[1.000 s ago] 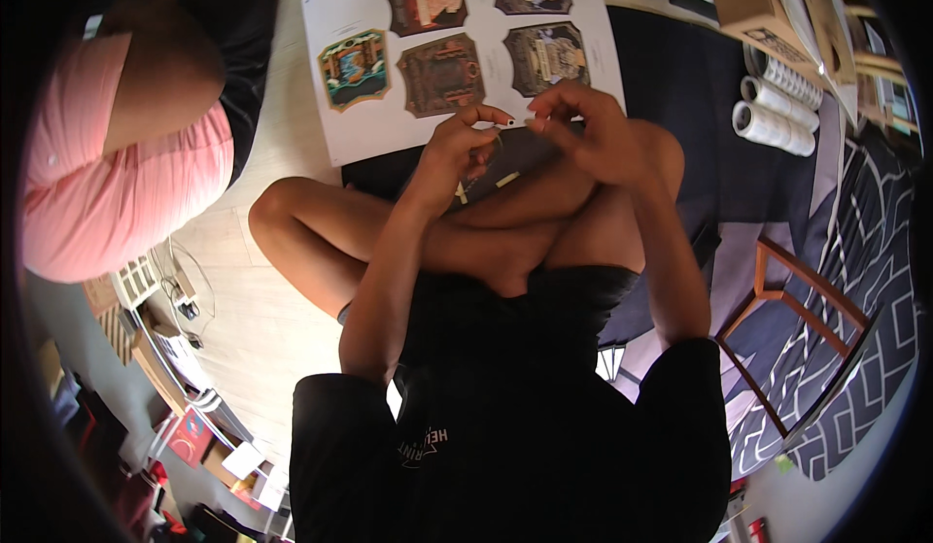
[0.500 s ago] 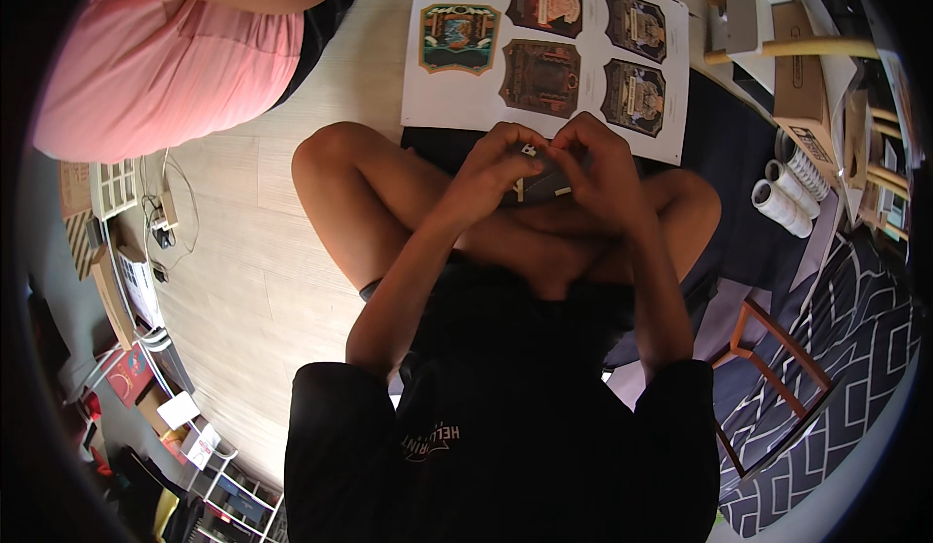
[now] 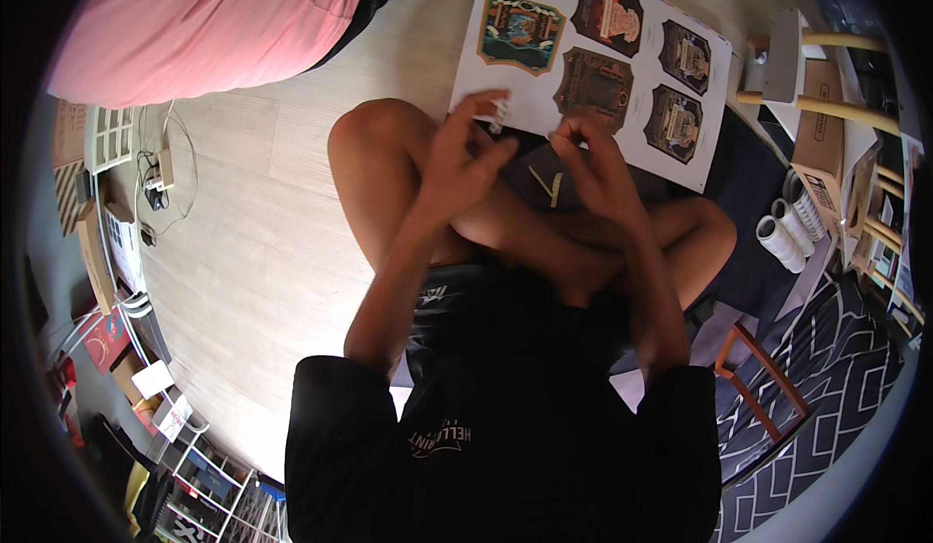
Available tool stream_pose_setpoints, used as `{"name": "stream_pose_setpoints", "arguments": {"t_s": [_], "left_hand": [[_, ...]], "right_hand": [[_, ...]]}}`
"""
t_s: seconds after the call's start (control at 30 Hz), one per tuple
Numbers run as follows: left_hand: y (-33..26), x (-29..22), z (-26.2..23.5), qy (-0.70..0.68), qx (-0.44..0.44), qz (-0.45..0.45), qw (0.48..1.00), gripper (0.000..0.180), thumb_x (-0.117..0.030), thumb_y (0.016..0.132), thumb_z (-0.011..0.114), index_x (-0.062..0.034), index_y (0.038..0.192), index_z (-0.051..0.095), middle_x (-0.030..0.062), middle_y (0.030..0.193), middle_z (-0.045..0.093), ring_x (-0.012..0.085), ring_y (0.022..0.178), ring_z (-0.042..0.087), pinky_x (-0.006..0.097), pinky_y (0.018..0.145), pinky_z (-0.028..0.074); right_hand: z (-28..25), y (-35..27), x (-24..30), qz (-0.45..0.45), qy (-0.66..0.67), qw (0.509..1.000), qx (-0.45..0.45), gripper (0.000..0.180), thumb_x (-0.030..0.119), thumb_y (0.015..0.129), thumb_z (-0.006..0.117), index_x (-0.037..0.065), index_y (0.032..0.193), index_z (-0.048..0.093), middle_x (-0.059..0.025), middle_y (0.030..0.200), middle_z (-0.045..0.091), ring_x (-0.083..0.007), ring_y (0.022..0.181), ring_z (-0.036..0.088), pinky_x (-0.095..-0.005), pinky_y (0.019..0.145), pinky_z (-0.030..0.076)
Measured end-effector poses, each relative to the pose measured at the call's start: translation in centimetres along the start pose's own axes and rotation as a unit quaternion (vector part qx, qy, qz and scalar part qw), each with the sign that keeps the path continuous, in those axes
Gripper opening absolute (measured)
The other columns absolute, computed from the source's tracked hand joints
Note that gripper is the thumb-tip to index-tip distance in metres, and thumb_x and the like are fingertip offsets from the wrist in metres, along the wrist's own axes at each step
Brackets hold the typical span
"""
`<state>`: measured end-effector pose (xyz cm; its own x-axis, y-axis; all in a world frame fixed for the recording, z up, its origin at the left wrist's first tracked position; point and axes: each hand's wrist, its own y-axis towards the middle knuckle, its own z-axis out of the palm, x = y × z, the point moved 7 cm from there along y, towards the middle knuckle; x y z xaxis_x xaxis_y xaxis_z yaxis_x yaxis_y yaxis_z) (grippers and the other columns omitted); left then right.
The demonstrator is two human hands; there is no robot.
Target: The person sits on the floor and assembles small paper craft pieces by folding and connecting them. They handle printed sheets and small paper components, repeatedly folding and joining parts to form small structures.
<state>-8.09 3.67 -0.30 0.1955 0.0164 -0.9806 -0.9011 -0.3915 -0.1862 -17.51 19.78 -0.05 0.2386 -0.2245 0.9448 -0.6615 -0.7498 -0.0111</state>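
Your left hand (image 3: 461,162) is just above the middle of the frame, its thumb and forefinger spread well apart. A small white piece (image 3: 501,114) shows at its fingertips; it is too blurred to tell whether it sticks to them or how it is held. Your right hand (image 3: 601,172) is just to the right, its fingers curled and the tips of thumb and forefinger drawn close together. You cannot tell from this view whether those tips meet or pinch anything.

Between and below your hands, at the upper centre of the frame, lies a dark grey panel (image 3: 530,182) with pale yellowish strips (image 3: 553,189) on it, one of them slanting. Your right hand covers part of the panel.

Beyond your hands, a large white sheet (image 3: 533,99) lies tilted at the top of the frame, bearing five badge-shaped pictures: a teal one (image 3: 522,35), a red and black one (image 3: 609,18), a brown one (image 3: 595,89) and two dark grey ones along its right side. White rolls (image 3: 780,237) lie at the right of the frame near a cardboard box (image 3: 821,130). Another person's pink garment (image 3: 214,33) fills the upper left.
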Motion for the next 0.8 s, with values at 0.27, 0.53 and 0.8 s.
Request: {"name": "stream_pose_setpoints", "arguments": {"t_s": [0.27, 0.53, 0.8], "left_hand": [[2.9, -3.3, -9.8, 0.164, -0.154, 0.047, 0.973, 0.048, -0.003, 0.085, 0.066, -0.0043, 0.132, 0.057, 0.01, 0.115, 0.061, 0.0078, 0.072, 0.056, 0.023, 0.067, 0.047], [2.6, -1.3, -12.6, 0.014, -0.181, 0.092, 0.979, 0.045, -0.002, 0.083, 0.065, -0.0007, 0.128, 0.057, 0.0116, 0.11, 0.062, 0.0104, 0.071, 0.057, 0.025, 0.065, 0.048], [2.7, -1.0, -13.5, -0.079, -0.192, 0.1, 0.973, 0.041, 0.004, 0.084, 0.063, 0.0026, 0.125, 0.058, 0.0103, 0.109, 0.058, 0.0047, 0.07, 0.051, 0.021, 0.063, 0.044]], "right_hand": [[9.4, 7.7, -2.9, -0.116, -0.251, 0.96, 0.037, 0.003, 0.007, 0.091, 0.062, 0.007, 0.093, 0.059, -0.0148, 0.136, 0.043, -0.0397, 0.139, 0.029, -0.0686, 0.109, 0.016], [12.1, 9.0, -6.1, -0.067, -0.294, 0.95, 0.083, 0.003, 0.012, 0.095, 0.06, 0.011, 0.092, 0.059, -0.0144, 0.147, 0.037, -0.041, 0.15, 0.013, -0.0707, 0.114, 0.0], [12.5, 9.3, -6.1, -0.062, -0.3, 0.948, 0.081, 0.004, 0.014, 0.093, 0.063, 0.013, 0.093, 0.058, -0.0128, 0.147, 0.036, -0.0407, 0.15, 0.013, -0.0719, 0.113, -0.002]]}}
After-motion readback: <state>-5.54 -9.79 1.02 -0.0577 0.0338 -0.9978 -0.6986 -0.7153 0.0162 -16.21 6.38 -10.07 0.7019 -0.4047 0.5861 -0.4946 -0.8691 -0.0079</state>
